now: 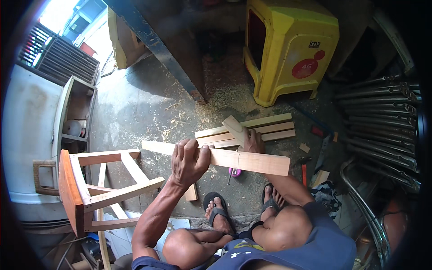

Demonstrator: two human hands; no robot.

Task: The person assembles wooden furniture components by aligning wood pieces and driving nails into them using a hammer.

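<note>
My left hand (189, 161) is closed around a long, pale wooden board (265, 163), which runs crosswise above my knees. A thin line crosses the board right of its middle. Behind the board, my right hand (254, 143) is closed on a shorter wooden piece (234, 128) that slants up to the left; the board hides part of this hand. Several wooden strips (270, 128) lie side by side on the floor just beyond. Below the board is a round pink object (235, 172), partly covered, with a thin dark metal piece beside it.
At left a wooden stool (108, 195) with an orange-brown seat lies on its side. A yellow plastic stool (294, 54) stands at the far right, near a blue-edged beam (157, 49). Metal tubes (378, 117) are stacked at right. Sawdust and offcuts (304, 147) litter the floor.
</note>
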